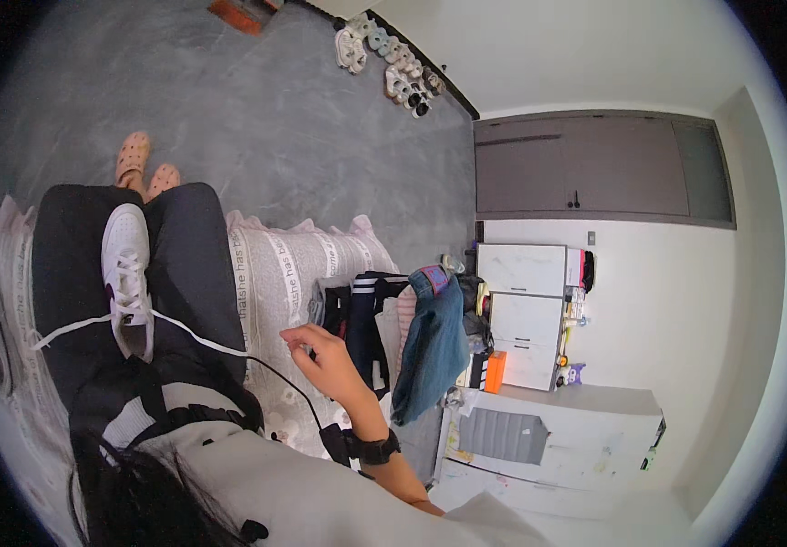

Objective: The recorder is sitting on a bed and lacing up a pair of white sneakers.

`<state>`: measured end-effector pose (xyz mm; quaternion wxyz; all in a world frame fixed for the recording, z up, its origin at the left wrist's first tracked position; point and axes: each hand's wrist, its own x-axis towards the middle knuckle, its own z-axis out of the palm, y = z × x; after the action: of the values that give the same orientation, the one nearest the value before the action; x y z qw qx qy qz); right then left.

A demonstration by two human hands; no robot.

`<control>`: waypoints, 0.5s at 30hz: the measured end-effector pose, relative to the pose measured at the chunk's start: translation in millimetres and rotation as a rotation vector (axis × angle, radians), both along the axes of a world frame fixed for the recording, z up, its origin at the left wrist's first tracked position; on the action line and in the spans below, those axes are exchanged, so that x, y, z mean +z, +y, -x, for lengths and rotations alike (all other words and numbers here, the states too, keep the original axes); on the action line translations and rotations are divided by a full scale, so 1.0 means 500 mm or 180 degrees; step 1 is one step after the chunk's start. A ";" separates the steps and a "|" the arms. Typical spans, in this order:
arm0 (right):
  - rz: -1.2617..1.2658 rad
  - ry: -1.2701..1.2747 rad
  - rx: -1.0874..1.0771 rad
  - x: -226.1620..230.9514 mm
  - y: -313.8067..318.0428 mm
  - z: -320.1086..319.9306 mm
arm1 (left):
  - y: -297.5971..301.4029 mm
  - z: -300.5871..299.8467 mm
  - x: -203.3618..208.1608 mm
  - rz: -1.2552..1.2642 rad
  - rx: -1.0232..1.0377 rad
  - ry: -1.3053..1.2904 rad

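A white sneaker (126,251) rests between my thighs with its toe pointing away from me. Its white lace spreads loose to both sides. One lace end (65,330) lies over my left thigh; the other length (200,339) crosses my right thigh and meets a thin black cord (289,387) that runs to my right wrist strap. Whether the two touch is unclear. My right hand (321,357) hovers over the bed cover to the right of the shoe, fingers loosely bent, apparently holding nothing. My left hand is out of view.
Beside my right hand lies a pile of folded clothes with blue jeans (434,337) on it. The patterned bed cover (270,260) has a ruffled edge. Pink clogs (134,155) are on my feet. Several shoes (403,87) line the far wall near a grey door (585,169) and white cabinets (521,269).
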<state>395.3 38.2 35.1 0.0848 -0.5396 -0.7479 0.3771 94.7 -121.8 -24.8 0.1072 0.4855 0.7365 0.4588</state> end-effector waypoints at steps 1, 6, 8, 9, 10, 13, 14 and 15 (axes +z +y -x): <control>-0.0050 0.0018 0.0030 -0.002 0.002 0.001 | 0.017 0.004 -0.001 -0.0049 -0.0078 0.0028; -0.0177 -0.0103 0.0076 0.007 0.005 0.016 | 0.089 0.056 0.012 -0.0207 -0.0535 0.0294; -0.0016 -0.0113 -0.0020 0.014 0.002 0.031 | 0.112 0.090 0.026 -0.0217 -0.0741 0.0474; 0.0022 -0.0026 -0.0046 0.010 0.001 0.032 | 0.121 0.105 0.036 -0.0202 -0.0826 0.0578; -0.0050 -0.0074 0.0030 0.006 -0.001 0.028 | 0.133 0.120 0.051 -0.0186 -0.0926 0.0689; 0.0008 -0.0208 0.0072 -0.001 -0.006 0.025 | 0.137 0.184 0.109 0.0000 -0.1199 0.1132; 0.0154 -0.0130 -0.0085 0.005 -0.006 0.031 | 0.135 0.216 0.139 0.0130 -0.1267 0.1323; -0.0005 -0.0108 -0.0009 0.005 -0.004 0.034 | 0.125 0.248 0.165 0.0275 -0.1313 0.1513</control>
<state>378.1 36.1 37.6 0.0730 -0.5469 -0.7488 0.3672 -29.3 -59.6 57.6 0.0435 0.7132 0.6457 0.2694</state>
